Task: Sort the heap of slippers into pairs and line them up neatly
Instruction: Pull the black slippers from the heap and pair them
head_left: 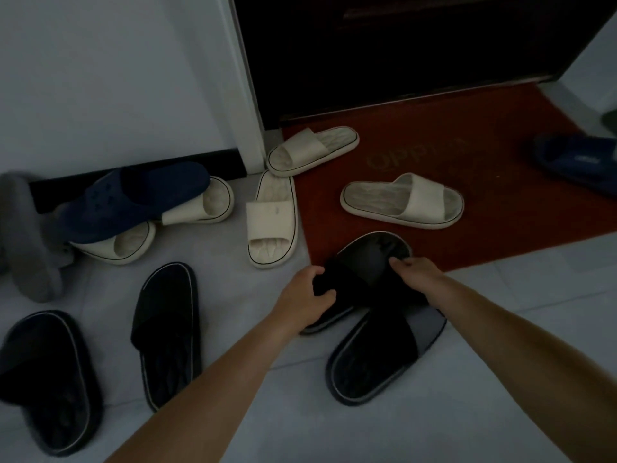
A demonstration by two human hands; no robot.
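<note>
A red doormat (500, 202) covers the floor (367, 422) before the dark door, with cream slippers (402, 200) scattered across its near-left edge and open tile nearer the person. A black slipper (370, 262) lies straight ahead of both hands, its long axis slanting up-right onto the mat and crossing over a second black slipper (384, 355). The left hand (309, 295) curls around its strap while the right hand (417, 272) presses fingertips on its insole, neither nearer.
</note>
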